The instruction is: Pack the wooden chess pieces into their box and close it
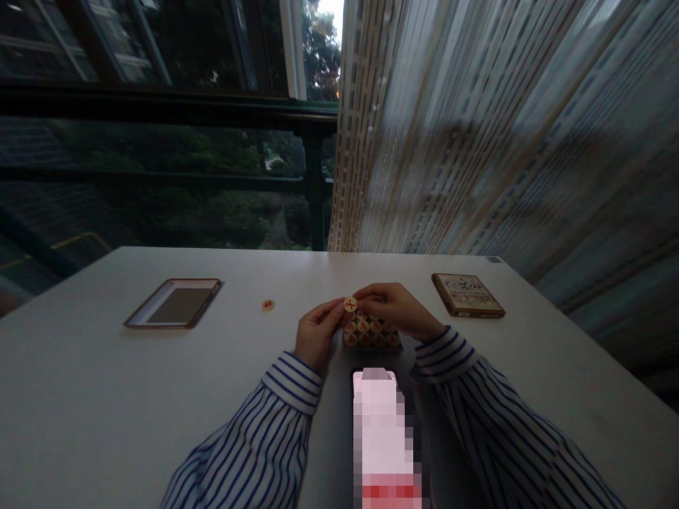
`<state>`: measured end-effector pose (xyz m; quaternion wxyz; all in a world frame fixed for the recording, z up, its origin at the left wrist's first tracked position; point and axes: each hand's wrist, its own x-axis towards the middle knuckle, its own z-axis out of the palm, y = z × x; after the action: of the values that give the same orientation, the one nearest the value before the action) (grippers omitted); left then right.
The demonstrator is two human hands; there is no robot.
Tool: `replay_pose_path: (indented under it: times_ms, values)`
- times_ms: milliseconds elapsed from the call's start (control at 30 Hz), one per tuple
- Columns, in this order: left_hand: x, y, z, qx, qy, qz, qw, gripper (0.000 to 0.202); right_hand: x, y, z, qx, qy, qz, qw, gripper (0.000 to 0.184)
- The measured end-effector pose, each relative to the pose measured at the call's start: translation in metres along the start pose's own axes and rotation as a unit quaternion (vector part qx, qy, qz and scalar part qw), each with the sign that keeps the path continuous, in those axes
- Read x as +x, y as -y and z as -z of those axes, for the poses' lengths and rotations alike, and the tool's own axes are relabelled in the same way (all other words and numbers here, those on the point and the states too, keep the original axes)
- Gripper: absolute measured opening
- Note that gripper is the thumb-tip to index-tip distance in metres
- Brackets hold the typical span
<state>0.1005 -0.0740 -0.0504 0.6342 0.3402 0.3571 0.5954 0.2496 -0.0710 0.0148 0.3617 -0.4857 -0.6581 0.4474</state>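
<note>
- White desk (pixel 212 410): carries everything, its broad top letting the items sit apart.
- Shallow tray (pixel 183 305): far left, hollow side up, perhaps set aside to free the middle.
- Decorated flat box (pixel 467 295): far right, picture up, likewise out of the forearms' way.
- Phone (pixel 379 431): between the forearms, probably for easy viewing; screen blurred.
- Right hand (pixel 400 307): fingers bent in at the held disc's right edge; I cannot tell whether they grip.
- Left hand (pixel 317 331): pinching that disc's left edge.
- Stacked discs (pixel 371 334): just below the hands, seemingly for short reach.
- Held disc (pixel 350 305): above the stack, red mark showing, perhaps for reading.
- Loose disc (pixel 268 305): left of the hands.
</note>
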Motion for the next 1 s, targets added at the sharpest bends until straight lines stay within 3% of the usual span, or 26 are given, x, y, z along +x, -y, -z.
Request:
replay_pose_path:
  times_ms: [1000]
  values:
    - [-0.0029, -0.0022, -0.0005, 0.006, 0.001, 0.002, 1.0, 0.023, -0.0011, 0.0025, 0.0045, -0.001, 0.033, 0.002, 0.999, 0.023]
